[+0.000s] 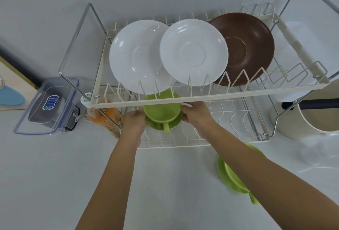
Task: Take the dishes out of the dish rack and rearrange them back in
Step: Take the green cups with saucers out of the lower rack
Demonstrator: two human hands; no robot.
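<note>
A two-tier cream wire dish rack (pixel 211 96) stands on the counter. On its upper tier lean two white plates (pixel 135 55) (pixel 194 51) and a brown plate (pixel 245 46). On the lower tier sits a green cup (pixel 162 113) on a green saucer (pixel 161 125), handle towards me. My left hand (pixel 134 122) grips the saucer's left edge. My right hand (pixel 197 115) grips its right edge beside the cup. A second green cup and saucer (pixel 233 176) lies on the counter in front of the rack, partly hidden by my right forearm.
A clear lidded plastic container (pixel 49 105) stands left of the rack, with an orange packet (pixel 106 118) beside the rack's left leg. A cream pot with a dark handle (pixel 311 118) is at the right. A wall stands close behind the rack.
</note>
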